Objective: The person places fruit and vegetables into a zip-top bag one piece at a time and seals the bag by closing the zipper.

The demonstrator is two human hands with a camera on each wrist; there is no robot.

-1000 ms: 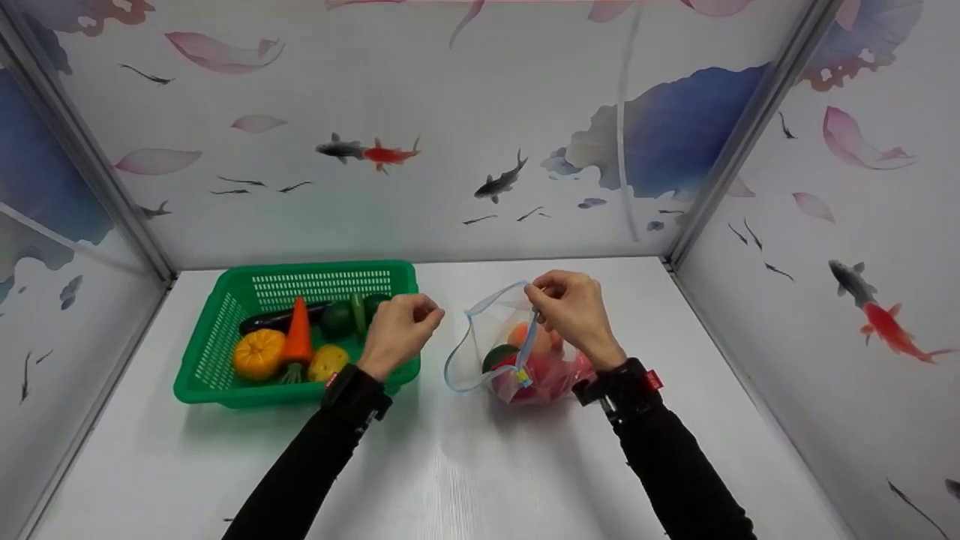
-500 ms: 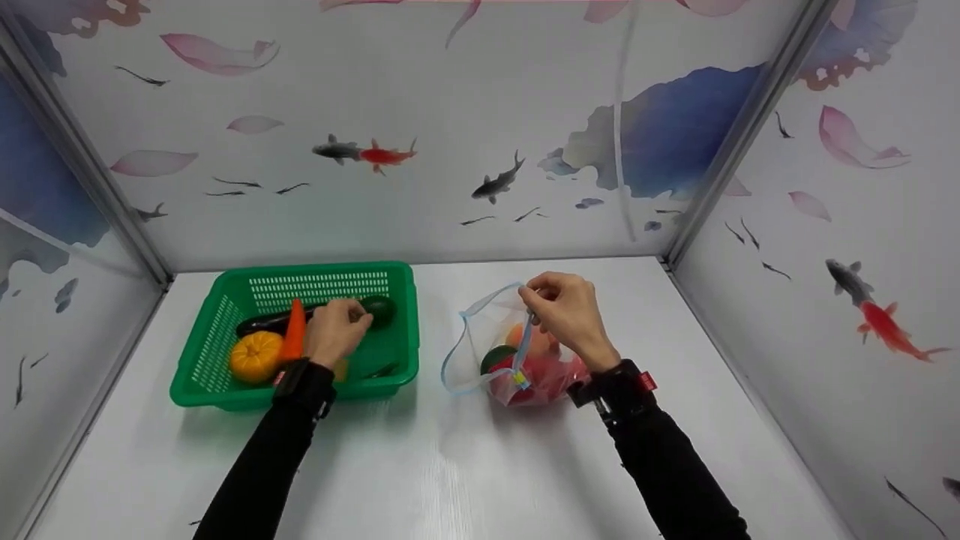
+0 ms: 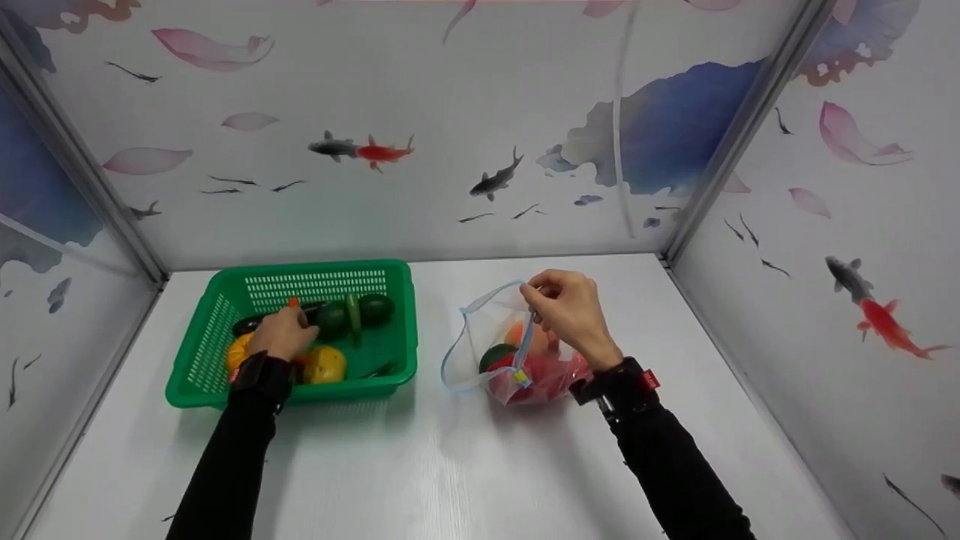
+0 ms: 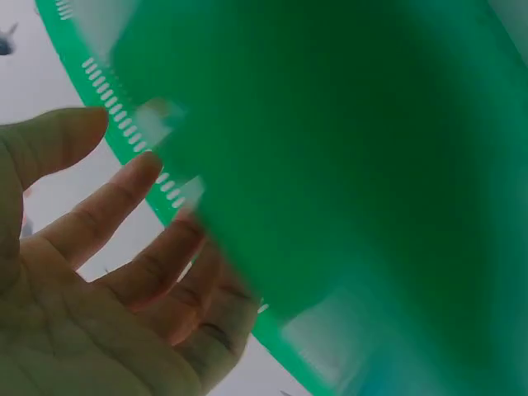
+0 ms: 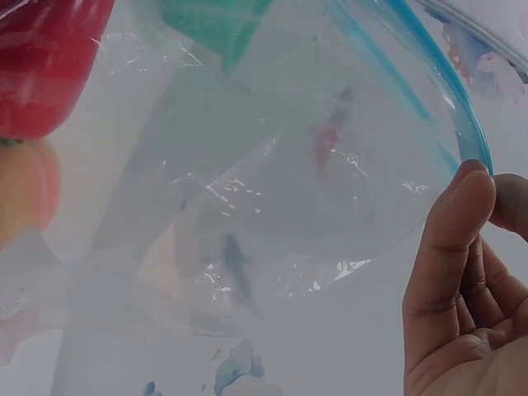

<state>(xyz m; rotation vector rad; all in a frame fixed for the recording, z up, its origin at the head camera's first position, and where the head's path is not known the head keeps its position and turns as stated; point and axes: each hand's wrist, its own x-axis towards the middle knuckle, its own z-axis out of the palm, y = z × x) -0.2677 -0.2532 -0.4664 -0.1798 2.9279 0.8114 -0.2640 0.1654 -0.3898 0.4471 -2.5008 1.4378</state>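
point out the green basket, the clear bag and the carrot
green basket (image 3: 322,271), head view, back rim
clear bag (image 3: 480,319), head view, see-through side wall
carrot (image 3: 293,302), head view, orange tip above the left hand (image 3: 281,334)

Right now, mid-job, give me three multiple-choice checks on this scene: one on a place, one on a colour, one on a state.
1. Where is the left hand?
A. inside the basket, over the carrot
B. flat on the table
C. inside the bag

2. What colour is the basket?
A. blue
B. green
C. white

3. How is the clear bag held?
A. lying zipped and untouched
B. mouth held up by the right hand, which pinches its blue rim
C. upside down over the basket

Answers: 1 A, the head view shows the hand among the produce, covering most of the carrot. 2 B, its slotted walls are green. 3 B, the right-wrist view shows fingers on the blue rim.
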